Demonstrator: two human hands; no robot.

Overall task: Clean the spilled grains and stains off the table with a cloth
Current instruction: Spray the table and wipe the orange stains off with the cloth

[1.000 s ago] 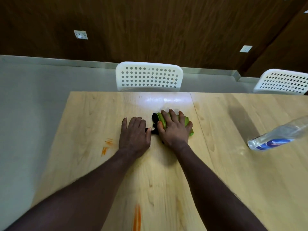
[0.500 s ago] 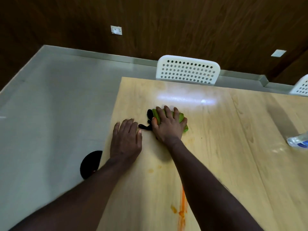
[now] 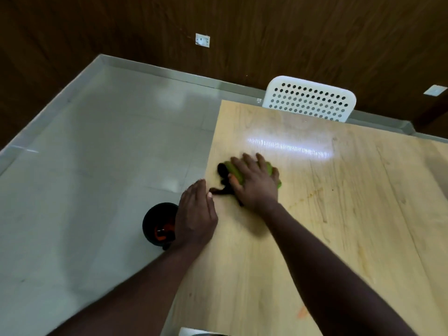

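Observation:
My right hand [image 3: 255, 184] presses flat on a green cloth [image 3: 234, 171] near the left edge of the light wooden table [image 3: 339, 214]. A small clump of dark grains [image 3: 221, 187] lies just left of the cloth, between both hands. My left hand [image 3: 195, 214] rests at the table's left edge, fingers together and slightly cupped, holding nothing. Faint orange smears [image 3: 312, 194] mark the wood to the right of the cloth. An orange stain [image 3: 302, 311] shows near the front, beside my right forearm.
A black bin [image 3: 157, 224] with orange waste inside stands on the grey floor just below the table's left edge. A white perforated chair [image 3: 310, 99] sits at the far side. Dark wood panelling lines the wall.
Both hands and the cloth have slid left across the table to its left edge. The view has swung left, so the bin came into sight and the bottle left it.

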